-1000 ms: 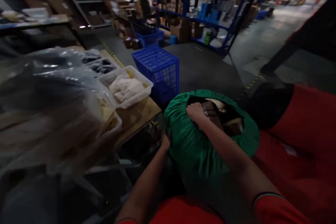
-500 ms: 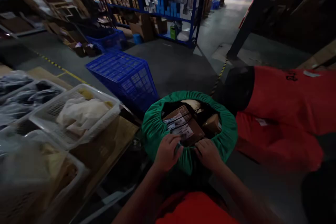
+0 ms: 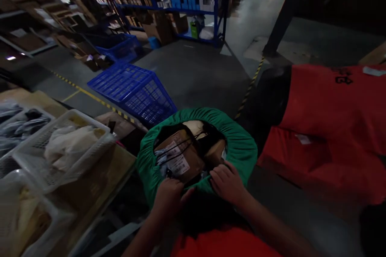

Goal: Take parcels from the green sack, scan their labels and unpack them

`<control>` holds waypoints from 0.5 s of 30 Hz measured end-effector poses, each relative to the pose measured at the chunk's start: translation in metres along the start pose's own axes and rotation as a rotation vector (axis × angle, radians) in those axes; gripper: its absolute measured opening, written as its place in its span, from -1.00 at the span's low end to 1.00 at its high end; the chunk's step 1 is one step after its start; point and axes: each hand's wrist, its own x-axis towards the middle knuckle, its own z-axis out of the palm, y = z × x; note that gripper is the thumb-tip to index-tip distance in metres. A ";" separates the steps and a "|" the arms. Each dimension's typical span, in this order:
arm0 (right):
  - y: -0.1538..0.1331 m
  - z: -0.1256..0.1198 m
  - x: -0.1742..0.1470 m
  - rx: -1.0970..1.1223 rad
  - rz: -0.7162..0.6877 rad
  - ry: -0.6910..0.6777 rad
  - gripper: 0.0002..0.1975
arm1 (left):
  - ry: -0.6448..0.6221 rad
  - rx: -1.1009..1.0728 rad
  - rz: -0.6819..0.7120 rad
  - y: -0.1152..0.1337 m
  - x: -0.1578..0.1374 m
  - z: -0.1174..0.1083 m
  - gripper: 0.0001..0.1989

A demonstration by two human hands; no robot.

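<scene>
In front of me stands a green cloth bag (image 3: 239,140) with a gathered, elastic-looking mouth. Inside lie a cardboard box (image 3: 193,160) with white labels and black cords across it, a smaller brown box (image 3: 215,152) and a pale rounded item (image 3: 194,127). My left hand (image 3: 169,194) is closed on the near left part of the bag's rim, its thumb pointing right. On the near right part, my right hand (image 3: 227,180) has its fingers curled over the green cloth. Dark shadow hides the bag's lower front.
White plastic baskets (image 3: 104,130) with bagged goods stand at left on a cardboard-topped table. A blue crate (image 3: 126,84) leans behind the bag. Large red sacks (image 3: 325,104) lie at right. Farther back are blue shelving (image 3: 215,4) and a dark pillar (image 3: 283,12).
My hands have moved apart along the rim, the left going left and down. The bag's near edge is drawn wider and lower. My view has also shifted, tilting downward.
</scene>
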 end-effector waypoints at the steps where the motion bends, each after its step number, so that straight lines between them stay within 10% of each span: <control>1: -0.002 0.005 0.002 -0.027 -0.007 0.001 -0.85 | -0.014 0.014 -0.017 0.001 -0.002 -0.002 -0.47; 15: -0.002 0.097 0.081 0.075 -0.115 0.051 -0.67 | -0.041 -0.014 -0.288 -0.061 -0.009 -0.020 -0.48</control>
